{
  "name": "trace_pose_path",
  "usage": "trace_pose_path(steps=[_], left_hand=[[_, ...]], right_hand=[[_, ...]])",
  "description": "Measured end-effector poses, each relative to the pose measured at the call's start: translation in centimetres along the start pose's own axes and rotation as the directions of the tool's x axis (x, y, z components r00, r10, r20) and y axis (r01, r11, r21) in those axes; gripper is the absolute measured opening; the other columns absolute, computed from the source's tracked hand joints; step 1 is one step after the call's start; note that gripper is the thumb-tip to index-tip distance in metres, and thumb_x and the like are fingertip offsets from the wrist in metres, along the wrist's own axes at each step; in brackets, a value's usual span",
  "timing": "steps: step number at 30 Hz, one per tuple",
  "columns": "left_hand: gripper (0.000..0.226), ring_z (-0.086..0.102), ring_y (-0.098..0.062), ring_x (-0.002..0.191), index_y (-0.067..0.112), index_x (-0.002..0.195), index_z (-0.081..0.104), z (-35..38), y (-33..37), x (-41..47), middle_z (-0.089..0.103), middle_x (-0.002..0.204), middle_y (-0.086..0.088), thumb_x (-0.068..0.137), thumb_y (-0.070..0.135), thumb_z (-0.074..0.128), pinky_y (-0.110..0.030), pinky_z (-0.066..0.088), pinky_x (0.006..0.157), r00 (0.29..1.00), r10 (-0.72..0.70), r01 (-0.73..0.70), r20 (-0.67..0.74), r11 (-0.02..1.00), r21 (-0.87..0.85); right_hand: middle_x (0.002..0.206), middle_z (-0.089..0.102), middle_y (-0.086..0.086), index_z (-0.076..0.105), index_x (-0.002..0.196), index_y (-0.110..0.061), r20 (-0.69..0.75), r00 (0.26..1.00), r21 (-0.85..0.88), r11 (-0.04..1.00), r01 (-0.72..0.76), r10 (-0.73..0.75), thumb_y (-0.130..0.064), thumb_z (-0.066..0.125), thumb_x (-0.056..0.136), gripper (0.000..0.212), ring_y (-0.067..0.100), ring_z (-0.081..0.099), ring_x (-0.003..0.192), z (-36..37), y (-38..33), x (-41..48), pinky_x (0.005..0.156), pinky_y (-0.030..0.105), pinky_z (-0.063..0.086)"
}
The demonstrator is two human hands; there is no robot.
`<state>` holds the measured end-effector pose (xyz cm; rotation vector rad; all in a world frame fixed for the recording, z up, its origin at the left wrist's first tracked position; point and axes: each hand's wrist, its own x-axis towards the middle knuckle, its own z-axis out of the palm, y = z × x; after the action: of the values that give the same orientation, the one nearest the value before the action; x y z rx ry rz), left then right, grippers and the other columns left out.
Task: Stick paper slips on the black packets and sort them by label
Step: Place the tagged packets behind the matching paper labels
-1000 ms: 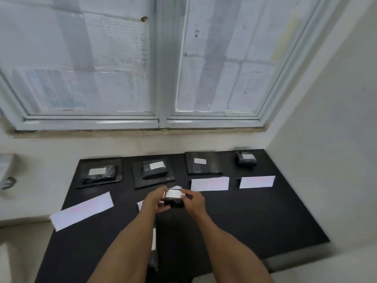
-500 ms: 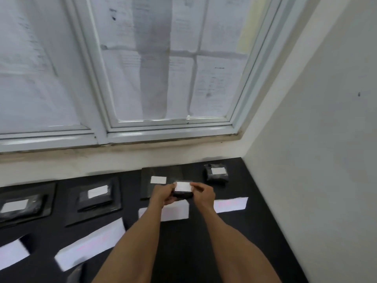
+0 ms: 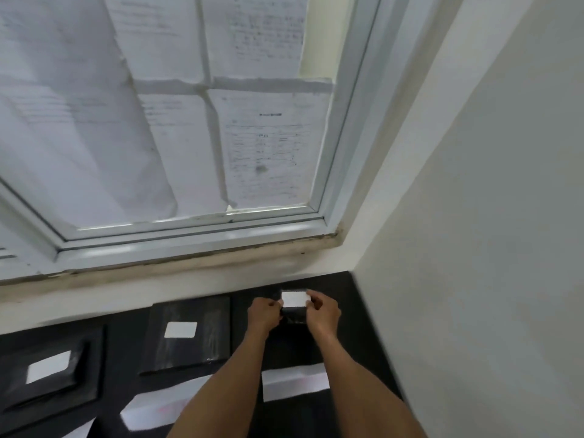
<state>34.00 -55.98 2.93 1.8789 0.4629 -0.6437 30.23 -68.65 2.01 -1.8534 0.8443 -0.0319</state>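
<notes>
paper strips: two white ones, right (image 3: 295, 382) and left (image 3: 158, 412), lie on the black table (image 3: 124, 349), the row farthest from the window (image 3: 189, 229). Print too blurred to read.
sorted packets: one flat packet (image 3: 202, 339) with a white slip, one step nearer the window than the strips. A second packet (image 3: 63, 387) with a slip is level with it, further from the window's right corner.
left hand (image 3: 264, 314): fingers curled onto the left edge of the small packet (image 3: 294, 316).
right hand (image 3: 324, 312): thumb and fingers pinched on that packet's right edge, up by the slip.
task item: the small packet is held between both hands, white slip (image 3: 294, 298) face up on it, below the window's right corner, nearer the window than the right strip. Cannot tell whether it touches the table.
step, my read: setting it down in the group marked by the right strip.
risk 1: slip lifts or skews on release, if the right thumb drags it or it was never pressed flat.
risk 2: wrong group, since strip text cannot be checked from here.
risk 3: anything under the hands is hidden. If another packet sits there, this one may land crooked and slide.
risk 4: the side wall (image 3: 474, 248) runs down from the window's right corner, so there is little room for the right hand to pull clear.
</notes>
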Motion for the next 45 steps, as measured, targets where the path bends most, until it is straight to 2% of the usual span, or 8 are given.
trace_pose_path(steps=[6,13,18,21,24,29,34,45], left_hand=[[0.021,0.066,-0.029,0.079,0.000,0.085,0.069,1.8,0.2,2.7,0.068,0.087,-0.019,0.092,0.018,0.061,-0.041,0.061,0.075,0.998,-0.062,0.061,-0.006,0.998,-0.033],[0.021,0.065,-0.030,0.090,-0.002,0.095,0.067,1.6,0.4,2.7,0.065,0.100,-0.021,0.091,0.018,0.061,-0.036,0.058,0.074,0.992,-0.112,0.116,0.057,0.991,-0.070],[0.027,0.063,-0.030,0.094,0.004,0.099,0.066,0.3,0.9,0.5,0.065,0.099,-0.016,0.094,0.027,0.053,-0.036,0.054,0.085,0.997,-0.019,0.014,0.080,0.998,0.061],[0.024,0.059,-0.025,0.082,0.013,0.082,0.064,-1.9,1.3,-1.2,0.062,0.084,-0.010,0.095,0.029,0.052,-0.036,0.052,0.085,0.994,0.071,-0.078,0.078,0.993,0.089],[0.031,0.053,-0.023,0.075,0.015,0.068,0.054,-5.2,1.3,-3.0,0.055,0.073,-0.009,0.095,0.029,0.053,-0.034,0.050,0.078,0.988,0.142,-0.146,0.055,0.985,0.087],[0.025,0.055,-0.024,0.080,0.011,0.078,0.059,-11.1,-0.6,-5.9,0.058,0.078,-0.010,0.096,0.025,0.050,-0.033,0.046,0.076,0.971,0.241,-0.241,0.009,0.965,0.104],[0.036,0.052,-0.022,0.070,0.013,0.062,0.052,-18.4,-4.9,-10.4,0.055,0.066,-0.006,0.095,0.027,0.052,-0.029,0.038,0.067,0.958,0.287,-0.282,-0.024,0.951,0.128],[0.045,0.041,-0.022,0.062,0.015,0.053,0.036,-42.0,-26.7,-20.6,0.040,0.057,-0.006,0.094,0.025,0.054,-0.029,0.032,0.064,0.953,0.165,-0.128,-0.256,0.980,0.153]], right_hand=[[0.118,0.065,0.003,0.068,0.115,-0.016,-0.012,1.000,-0.020,1.000,0.004,-0.004,-0.006,0.054,0.093,0.027,0.009,0.057,0.100,0.7,1.0,2.8,0.087,0.020,0.048],[0.120,0.063,0.003,0.064,0.115,-0.020,-0.015,1.000,-0.024,1.000,-0.008,0.008,-0.004,0.051,0.094,0.029,0.013,0.058,0.106,1.0,0.8,2.1,0.087,0.021,0.049],[0.123,0.058,0.002,0.062,0.120,-0.017,-0.062,0.998,-0.066,0.998,0.011,-0.015,-0.013,0.057,0.092,0.028,0.018,0.059,0.110,0.9,-1.0,0.3,0.095,0.030,0.051],[0.123,0.057,0.003,0.062,0.120,-0.018,-0.067,0.997,-0.044,0.998,0.036,-0.039,-0.016,0.060,0.091,0.029,0.019,0.059,0.109,1.0,-2.6,-1.8,0.093,0.035,0.054],[0.121,0.057,0.005,0.062,0.118,-0.018,-0.059,0.995,-0.046,0.996,0.081,-0.084,-0.019,0.063,0.089,0.029,0.020,0.058,0.108,1.6,-4.4,-4.7,0.090,0.037,0.055],[0.115,0.064,0.005,0.064,0.112,-0.014,-0.019,0.978,-0.138,0.970,0.202,-0.206,-0.024,0.063,0.089,0.025,0.018,0.058,0.106,3.8,-6.4,-10.5,0.084,0.022,0.043],[0.119,0.064,0.006,0.063,0.117,-0.013,0.035,0.967,-0.150,0.955,0.255,-0.253,-0.027,0.062,0.089,0.031,0.019,0.058,0.111,7.8,-7.3,-18.4,0.093,0.029,0.047],[0.107,0.069,0.006,0.066,0.111,-0.011,0.267,0.916,-0.140,0.928,0.345,-0.300,-0.025,0.064,0.087,0.028,0.021,0.064,0.099,25.5,-4.8,-41.3,0.080,0.021,0.044]])
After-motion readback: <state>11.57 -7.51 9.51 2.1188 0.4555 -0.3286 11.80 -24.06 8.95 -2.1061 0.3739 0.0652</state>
